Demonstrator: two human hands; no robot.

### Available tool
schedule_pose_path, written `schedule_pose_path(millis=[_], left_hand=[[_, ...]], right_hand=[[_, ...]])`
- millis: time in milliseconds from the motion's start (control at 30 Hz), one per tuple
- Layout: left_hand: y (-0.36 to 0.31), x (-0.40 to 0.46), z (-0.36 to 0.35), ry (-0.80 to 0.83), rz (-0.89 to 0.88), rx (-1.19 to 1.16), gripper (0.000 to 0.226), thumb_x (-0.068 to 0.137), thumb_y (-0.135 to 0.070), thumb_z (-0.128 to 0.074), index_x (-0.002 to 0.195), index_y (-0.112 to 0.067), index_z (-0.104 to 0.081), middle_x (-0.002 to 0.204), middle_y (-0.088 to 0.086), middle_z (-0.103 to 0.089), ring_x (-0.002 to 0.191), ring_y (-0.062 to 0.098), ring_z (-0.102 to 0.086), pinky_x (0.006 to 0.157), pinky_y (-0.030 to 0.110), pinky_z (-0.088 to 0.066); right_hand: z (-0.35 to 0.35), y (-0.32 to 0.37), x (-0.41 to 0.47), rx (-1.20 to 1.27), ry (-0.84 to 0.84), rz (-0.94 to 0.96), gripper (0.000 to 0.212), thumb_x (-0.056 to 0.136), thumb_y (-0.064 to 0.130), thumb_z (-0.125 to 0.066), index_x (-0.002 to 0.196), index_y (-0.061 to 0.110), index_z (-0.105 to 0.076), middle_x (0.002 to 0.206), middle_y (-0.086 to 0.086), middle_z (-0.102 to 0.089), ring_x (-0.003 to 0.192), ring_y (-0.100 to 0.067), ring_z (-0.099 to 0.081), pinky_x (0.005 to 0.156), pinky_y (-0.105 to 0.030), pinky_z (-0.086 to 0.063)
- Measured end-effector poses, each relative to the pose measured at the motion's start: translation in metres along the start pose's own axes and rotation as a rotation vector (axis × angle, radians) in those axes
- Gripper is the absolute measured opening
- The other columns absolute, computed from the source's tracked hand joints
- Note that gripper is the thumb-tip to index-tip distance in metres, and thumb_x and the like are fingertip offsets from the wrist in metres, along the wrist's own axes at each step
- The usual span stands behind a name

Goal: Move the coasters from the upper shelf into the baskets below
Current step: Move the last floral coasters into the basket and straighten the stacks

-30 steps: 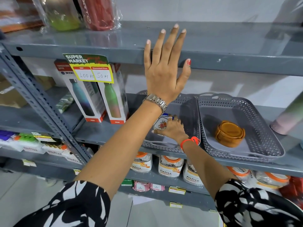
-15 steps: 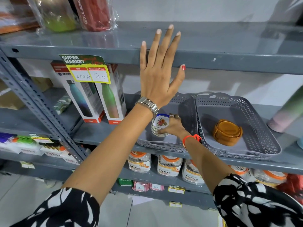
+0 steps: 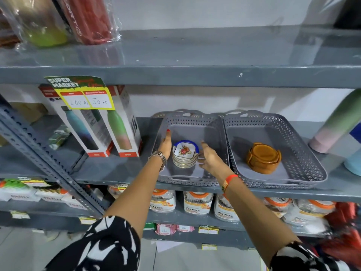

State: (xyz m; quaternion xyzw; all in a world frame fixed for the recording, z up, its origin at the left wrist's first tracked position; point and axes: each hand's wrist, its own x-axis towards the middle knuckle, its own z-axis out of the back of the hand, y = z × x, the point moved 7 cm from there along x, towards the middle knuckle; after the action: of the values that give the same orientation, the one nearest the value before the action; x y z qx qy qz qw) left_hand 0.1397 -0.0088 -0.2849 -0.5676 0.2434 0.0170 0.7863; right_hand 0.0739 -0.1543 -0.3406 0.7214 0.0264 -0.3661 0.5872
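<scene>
Grey metal shop shelving, bottles up top, and the two grey baskets sit side by side one level down. White floral coaster stack [image 3: 184,155] with gold rims and a blue-edged top piece rests in the left basket [image 3: 192,117]; the brown coaster set [image 3: 264,157] is in the right basket [image 3: 273,118]. Left hand [image 3: 165,146] and right hand [image 3: 211,159] flank the white stack, both with fingers spread, gripping nothing. Honestly the risk looks like a careless nudge on the way out, since those stacked pieces seem loose and could slide or topple.
</scene>
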Motion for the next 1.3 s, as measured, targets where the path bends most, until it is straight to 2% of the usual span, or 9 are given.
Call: schedule_pose_path(millis=[167,333,567,700,867,967,1033,1167,1300], left_hand=[[0.017,0.015,-0.021,0.109,0.117,-0.169,0.093,0.088,-0.070,-0.002,0.132,-0.003,-0.049,0.131,0.021,-0.054,0.125,0.031,-0.048,0.109,0.039,-0.031],[0.024,0.014,-0.016,0.080,0.095,-0.113,0.089,0.089,-0.068,0.000,0.144,-0.006,-0.033,0.148,0.016,-0.035,0.139,0.027,-0.028,0.118,0.040,-0.013],[0.020,0.006,-0.021,0.040,0.088,-0.097,0.083,0.092,-0.064,-0.004,0.141,-0.006,-0.038,0.149,0.016,-0.032,0.138,0.028,-0.029,0.117,0.042,-0.015],[-0.018,-0.002,-0.019,-0.214,-0.180,0.224,0.072,0.096,-0.058,-0.016,0.150,-0.011,-0.008,0.158,0.009,0.002,0.145,0.026,-0.003,0.116,0.046,-0.004],[-0.064,-0.021,-0.097,-0.087,-0.399,0.057,0.057,0.101,-0.044,-0.029,0.145,-0.009,-0.029,0.153,0.008,-0.026,0.139,0.022,-0.027,0.107,0.026,-0.023],[-0.066,-0.036,-0.155,0.078,-0.292,-0.201,0.050,0.102,-0.037,-0.032,0.126,0.001,-0.052,0.131,0.019,-0.053,0.114,0.023,-0.050,0.099,0.029,-0.033],[-0.063,-0.040,-0.191,0.183,-0.203,-0.308,0.054,0.102,-0.036,-0.029,0.125,0.008,-0.051,0.130,0.026,-0.052,0.107,0.024,-0.051,0.104,0.036,-0.033],[-0.038,-0.048,-0.241,0.342,0.142,-0.291,0.083,0.092,-0.065,-0.016,0.148,-0.004,-0.018,0.155,0.013,-0.018,0.142,0.026,-0.020,0.115,0.039,-0.014],[-0.023,-0.060,-0.264,0.439,0.346,-0.328,0.096,0.084,-0.077,-0.012,0.151,-0.009,-0.007,0.156,0.009,-0.013,0.143,0.024,-0.017,0.115,0.039,-0.015]], right_hand=[[0.001,0.000,-0.001,0.051,0.014,-0.037,0.063,0.098,0.051,-0.032,0.138,0.004,-0.041,0.137,-0.020,-0.049,0.123,-0.036,-0.048,0.102,-0.046,-0.037],[-0.003,0.010,-0.006,0.004,0.025,-0.025,0.063,0.098,0.051,-0.030,0.141,0.005,-0.037,0.139,-0.019,-0.048,0.125,-0.035,-0.046,0.101,-0.043,-0.037],[-0.001,0.020,-0.021,-0.068,0.019,0.014,0.063,0.098,0.051,-0.030,0.142,0.007,-0.035,0.142,-0.017,-0.046,0.128,-0.032,-0.044,0.106,-0.046,-0.036],[0.044,0.049,-0.040,-0.101,-0.187,0.287,0.059,0.095,0.051,-0.040,0.132,0.006,-0.047,0.111,-0.006,-0.059,0.093,-0.019,-0.050,0.084,-0.032,-0.041],[0.156,0.067,-0.072,-0.066,-0.559,0.476,0.043,0.096,0.038,-0.043,0.123,0.007,-0.056,0.130,-0.019,-0.057,0.118,-0.034,-0.051,0.092,-0.033,-0.035],[0.215,0.058,-0.071,-0.052,-0.663,0.336,0.050,0.097,0.039,-0.040,0.129,0.002,-0.051,0.137,-0.024,-0.049,0.125,-0.040,-0.045,0.102,-0.040,-0.034],[0.241,0.050,-0.065,-0.041,-0.663,0.251,0.054,0.098,0.041,-0.037,0.133,0.000,-0.048,0.139,-0.024,-0.047,0.127,-0.039,-0.043,0.106,-0.042,-0.034],[0.255,0.033,-0.053,0.039,-0.537,0.132,0.058,0.100,0.045,-0.031,0.129,0.000,-0.050,0.133,-0.023,-0.054,0.119,-0.037,-0.051,0.102,-0.046,-0.039],[0.248,0.026,-0.051,0.108,-0.410,0.053,0.060,0.099,0.049,-0.027,0.124,0.001,-0.052,0.138,-0.025,-0.050,0.127,-0.042,-0.046,0.109,-0.054,-0.033]])
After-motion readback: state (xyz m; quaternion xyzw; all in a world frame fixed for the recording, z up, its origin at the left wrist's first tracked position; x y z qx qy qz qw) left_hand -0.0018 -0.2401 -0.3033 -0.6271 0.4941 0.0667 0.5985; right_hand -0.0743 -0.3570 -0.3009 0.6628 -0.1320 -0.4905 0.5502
